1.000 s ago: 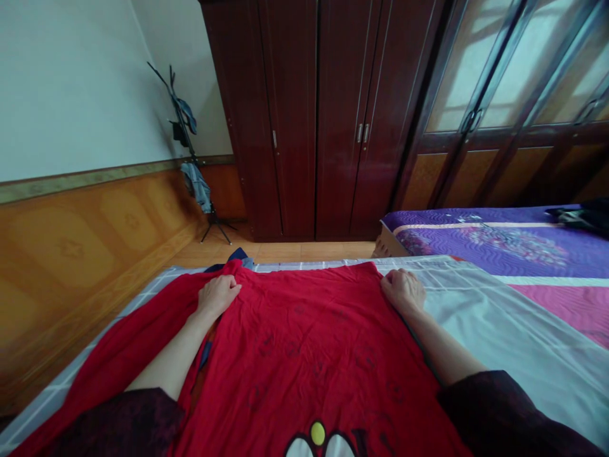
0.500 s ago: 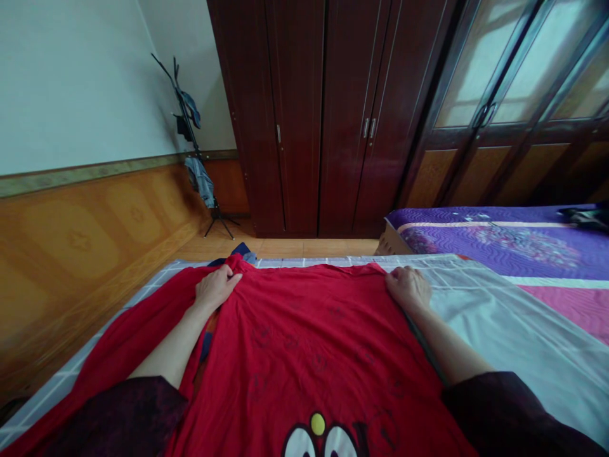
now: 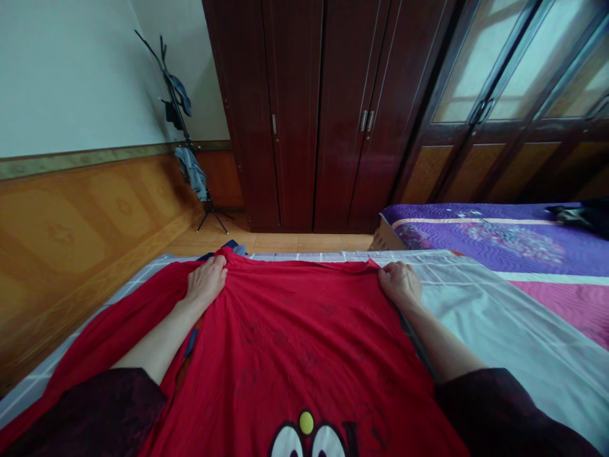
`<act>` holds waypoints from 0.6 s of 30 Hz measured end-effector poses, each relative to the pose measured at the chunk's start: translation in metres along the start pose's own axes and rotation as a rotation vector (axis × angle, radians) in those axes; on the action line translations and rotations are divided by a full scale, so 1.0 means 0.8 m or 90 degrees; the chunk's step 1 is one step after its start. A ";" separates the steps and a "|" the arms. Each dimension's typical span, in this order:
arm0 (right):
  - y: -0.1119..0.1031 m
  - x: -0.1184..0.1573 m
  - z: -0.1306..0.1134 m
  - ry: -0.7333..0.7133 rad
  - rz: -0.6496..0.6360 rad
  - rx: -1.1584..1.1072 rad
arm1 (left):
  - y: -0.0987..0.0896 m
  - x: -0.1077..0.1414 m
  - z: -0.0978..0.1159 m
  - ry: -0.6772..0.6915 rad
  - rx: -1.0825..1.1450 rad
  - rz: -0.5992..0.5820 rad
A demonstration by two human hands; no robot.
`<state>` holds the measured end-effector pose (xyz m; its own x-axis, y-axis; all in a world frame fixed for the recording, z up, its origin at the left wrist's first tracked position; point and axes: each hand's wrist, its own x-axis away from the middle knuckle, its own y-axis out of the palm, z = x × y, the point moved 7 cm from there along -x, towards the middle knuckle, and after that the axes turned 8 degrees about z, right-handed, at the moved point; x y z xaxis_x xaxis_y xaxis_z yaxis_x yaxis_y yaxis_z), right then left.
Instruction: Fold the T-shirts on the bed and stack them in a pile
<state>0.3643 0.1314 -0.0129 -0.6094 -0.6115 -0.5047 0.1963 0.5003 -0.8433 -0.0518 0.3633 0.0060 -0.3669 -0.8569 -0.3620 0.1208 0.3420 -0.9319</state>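
Note:
A red shirt [image 3: 304,330] with printed cartoon eyes and a yellow dot near the bottom of the view lies spread over the bed. My left hand [image 3: 208,279] is closed on its far left corner, where the cloth bunches into folds. At the far right corner, my right hand [image 3: 400,284] pinches the edge. Between both hands the far edge runs nearly straight. More red cloth extends left under my left forearm, and a bit of dark blue cloth shows through a gap beside it. The shirt's near end is out of view.
Beneath the shirt is a bed with a pale checked sheet [image 3: 480,317]. Another bed with a purple floral cover [image 3: 514,235] stands to the right. A dark red wardrobe [image 3: 295,127] fills the back, with a coat rack [image 3: 178,120] holding caps and cloth at its left.
The view has shifted slightly, and both hands appear a little further left. The shirt's far edge looks straighter between them. Both hands keep their hold.

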 end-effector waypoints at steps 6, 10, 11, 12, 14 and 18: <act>-0.012 0.010 -0.051 -0.163 -0.011 -0.081 | -0.019 0.027 0.076 0.290 0.196 0.068; -0.003 0.024 -0.073 -0.263 -0.085 -0.102 | 0.020 0.037 0.088 0.358 0.241 -0.092; -0.003 0.023 -0.069 -0.250 -0.081 -0.090 | 0.028 0.034 0.082 0.336 0.227 -0.102; -0.005 0.020 -0.062 -0.226 -0.068 -0.076 | 0.033 0.031 0.076 0.313 0.211 -0.103; -0.012 0.015 -0.049 -0.171 -0.035 -0.048 | 0.039 0.027 0.067 0.291 0.190 -0.106; -0.013 0.015 -0.053 -0.189 -0.045 -0.044 | 0.038 0.028 0.070 0.299 0.198 -0.108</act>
<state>0.3219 0.1449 -0.0020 -0.3666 -0.7931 -0.4863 0.1030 0.4849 -0.8685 -0.0048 0.3333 -0.0313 -0.7653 -0.6033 -0.2244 0.2632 0.0249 -0.9644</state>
